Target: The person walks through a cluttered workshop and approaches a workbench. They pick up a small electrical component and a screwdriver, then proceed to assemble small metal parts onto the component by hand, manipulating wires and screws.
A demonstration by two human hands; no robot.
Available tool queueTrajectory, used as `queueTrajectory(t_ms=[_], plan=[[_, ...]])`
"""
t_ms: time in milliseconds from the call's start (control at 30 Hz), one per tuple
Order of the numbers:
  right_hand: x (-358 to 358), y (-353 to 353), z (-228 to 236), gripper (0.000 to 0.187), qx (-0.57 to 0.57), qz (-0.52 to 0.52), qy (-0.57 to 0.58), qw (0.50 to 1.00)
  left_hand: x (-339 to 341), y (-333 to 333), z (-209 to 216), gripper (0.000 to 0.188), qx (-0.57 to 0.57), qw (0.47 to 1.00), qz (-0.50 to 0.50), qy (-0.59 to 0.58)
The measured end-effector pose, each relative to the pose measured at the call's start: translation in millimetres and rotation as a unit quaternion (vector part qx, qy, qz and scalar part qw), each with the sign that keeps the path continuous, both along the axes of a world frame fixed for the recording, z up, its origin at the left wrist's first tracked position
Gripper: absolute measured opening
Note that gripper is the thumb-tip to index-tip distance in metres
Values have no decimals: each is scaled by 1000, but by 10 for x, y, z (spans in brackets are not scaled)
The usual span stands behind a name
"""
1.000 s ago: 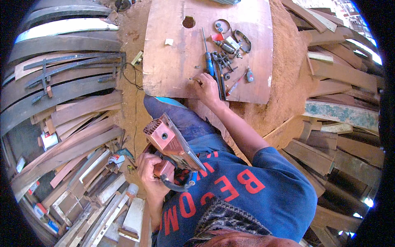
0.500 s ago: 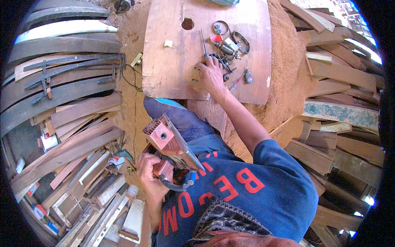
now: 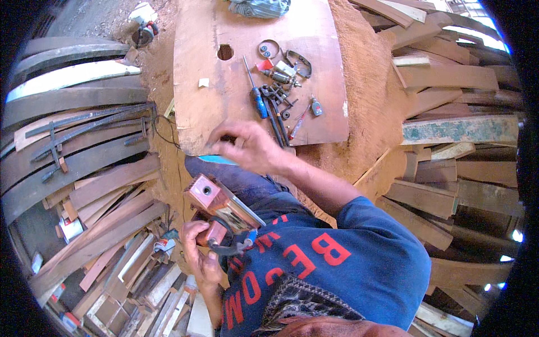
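Observation:
My left hand grips the rear handle of a reddish power tool, held tilted before my shirt. The tool has a boxy housing with a round hole, a flat metal side and a dark cord at its handle. My right hand is over the board's near edge, its fingers curled and pinched together; anything in them is too small to make out. Beyond it on the wooden board lie a blue-handled screwdriver, dark-handled pliers, several small dark metal parts and a motor armature.
A metal ring, a black curved strap, a small bottle and a folded cloth also lie on the board. Sawdust surrounds it. Timber planks are stacked right, with more planks and clamps left.
My right hand has left the tools on the board and come nearer and to the left, uncovering the screwdriver and pliers. The power tool stays in my left hand, slightly shifted. The view has moved.

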State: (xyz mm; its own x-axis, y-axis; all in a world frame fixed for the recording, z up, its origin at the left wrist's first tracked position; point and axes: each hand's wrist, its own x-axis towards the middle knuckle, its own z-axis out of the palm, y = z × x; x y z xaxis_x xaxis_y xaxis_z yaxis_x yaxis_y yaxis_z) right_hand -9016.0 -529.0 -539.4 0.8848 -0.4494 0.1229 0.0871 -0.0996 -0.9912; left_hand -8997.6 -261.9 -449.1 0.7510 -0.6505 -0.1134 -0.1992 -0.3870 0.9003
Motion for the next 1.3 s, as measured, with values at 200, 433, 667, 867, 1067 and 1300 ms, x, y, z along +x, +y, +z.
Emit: queueTrajectory(t_ms=[200, 433, 667, 867, 1067, 1300], plan=[[98, 114, 593, 11, 69, 255, -101, 959, 72, -66, -85, 54, 3, 991, 129, 35], [108, 137, 683, 12, 118, 395, -73, 908, 30, -20, -143, 36, 0, 989, 146, 33], [238, 104, 851, 13, -2, 446, -27, 894, 38, -68, -93, 38, -7, 985, 167, 46], [306, 189, 875, 7, -49, 462, -53, 884, 48, -11, -140, 35, -22, 982, 178, 64], [330, 219, 931, 6, -91, 463, -46, 880, 84, 21, -97, 29, -11, 986, 151, 73], [211, 152, 822, 10, 81, 431, 74, 896, 110, -97, -41, 22, 24, 991, 130, 24]])
